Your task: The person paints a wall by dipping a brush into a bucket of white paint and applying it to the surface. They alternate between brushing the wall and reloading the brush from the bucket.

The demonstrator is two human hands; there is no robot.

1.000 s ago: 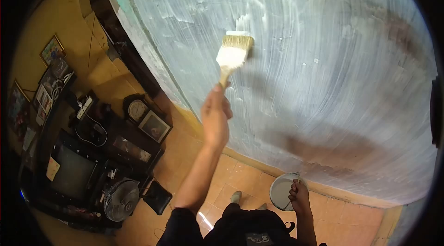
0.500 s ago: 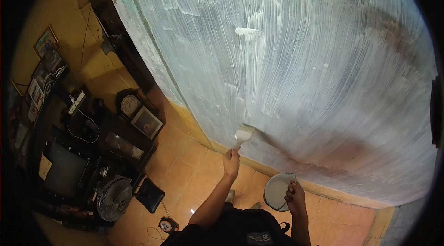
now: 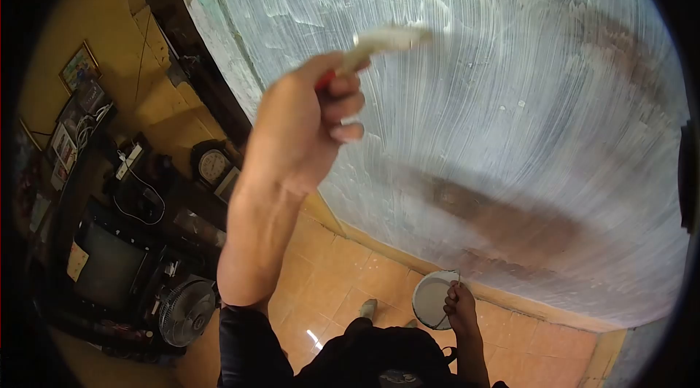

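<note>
Raised high in front of the wall (image 3: 467, 111), my left hand (image 3: 310, 118) is closed around the handle of a paintbrush (image 3: 390, 39). Its pale, blurred head points right, and a bit of red shows at my fingers. Streaky white paint covers the grey-blue wall behind it. Lower right, my right hand (image 3: 461, 305) grips the wire handle of a round bucket (image 3: 432, 297), which hangs beside my body with pale liquid inside.
Orange floor tiles (image 3: 321, 271) run along the wall's base. On the left stand a fan (image 3: 187, 311), a television (image 3: 109, 260), a clock (image 3: 213, 163) and a shelf with cables. A framed picture (image 3: 79, 67) hangs on the yellow wall.
My left hand has risen from low on the wall, up and to the left, carrying the brush nearer the camera. My right hand and the bucket have barely moved.
</note>
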